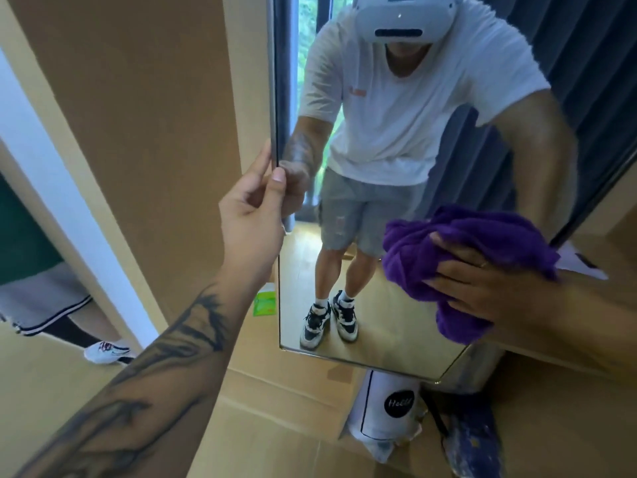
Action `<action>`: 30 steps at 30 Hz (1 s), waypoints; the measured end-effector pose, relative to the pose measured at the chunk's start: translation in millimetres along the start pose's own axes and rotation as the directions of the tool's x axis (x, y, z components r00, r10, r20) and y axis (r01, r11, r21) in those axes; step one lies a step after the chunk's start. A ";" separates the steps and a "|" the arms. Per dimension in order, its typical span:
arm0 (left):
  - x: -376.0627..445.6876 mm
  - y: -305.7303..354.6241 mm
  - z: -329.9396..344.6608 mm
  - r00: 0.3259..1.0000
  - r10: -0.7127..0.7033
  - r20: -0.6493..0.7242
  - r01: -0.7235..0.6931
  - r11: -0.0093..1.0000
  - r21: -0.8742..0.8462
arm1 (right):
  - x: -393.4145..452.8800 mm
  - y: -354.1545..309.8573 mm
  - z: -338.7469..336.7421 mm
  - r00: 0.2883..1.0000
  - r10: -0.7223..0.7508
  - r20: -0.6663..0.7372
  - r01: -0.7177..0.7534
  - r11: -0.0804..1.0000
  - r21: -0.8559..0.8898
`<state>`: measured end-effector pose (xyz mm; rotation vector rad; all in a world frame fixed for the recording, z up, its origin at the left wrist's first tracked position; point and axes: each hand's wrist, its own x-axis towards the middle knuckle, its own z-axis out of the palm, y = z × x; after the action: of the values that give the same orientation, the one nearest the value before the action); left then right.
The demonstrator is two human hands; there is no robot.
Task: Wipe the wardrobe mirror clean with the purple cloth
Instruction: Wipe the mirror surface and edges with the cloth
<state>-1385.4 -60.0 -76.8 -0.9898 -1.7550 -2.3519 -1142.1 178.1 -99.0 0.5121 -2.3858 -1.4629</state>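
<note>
The tall wardrobe mirror (372, 288) fills the middle of the head view and reflects me standing on a wood floor. My left hand (255, 208) pinches the mirror's left edge between thumb and fingers. My right hand (489, 281) lies with spread fingers on the crumpled purple cloth (458, 257) and presses it against the lower right part of the glass. My right forearm is blurred.
Tan wardrobe panels (155, 115) stand left of the mirror. A white bag with a black round label (389, 408) and a dark blue bag (472, 443) lie below the mirror. A green packet (265, 303) sits on the floor. Another person's leg and shoe (103, 350) are at the left.
</note>
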 end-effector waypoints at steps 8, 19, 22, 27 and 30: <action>-5.3 -5.1 1.1 0.997 -0.069 -0.029 0.068 0.997 -0.029 | 33.8 60.9 -42.8 0.683 0.674 -0.280 -0.678 0.728 0.100; -9.5 1.6 3.0 0.996 -0.087 0.010 0.087 0.995 -0.057 | 9.1 45.8 -27.7 0.965 0.220 -0.144 -0.199 0.969 0.146; -10.3 -1.5 3.3 0.996 -0.084 -0.016 0.083 0.995 -0.059 | 15.4 6.5 -19.7 0.843 0.504 -0.185 -0.493 0.863 0.108; -7.8 -3.7 -1.5 0.994 -0.105 0.017 0.106 0.991 -0.085 | 6.5 -34.5 13.7 0.989 0.143 0.039 -0.141 0.988 -0.056; -9.7 -0.4 0.9 0.994 -0.106 0.041 0.110 0.987 -0.116 | 9.9 10.9 -3.5 0.987 0.158 -0.016 -0.155 0.980 0.122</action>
<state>-1377.5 -62.3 -81.9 -0.9803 -1.7418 -2.5459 -1151.0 175.5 -87.1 0.3587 -2.4433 -1.2445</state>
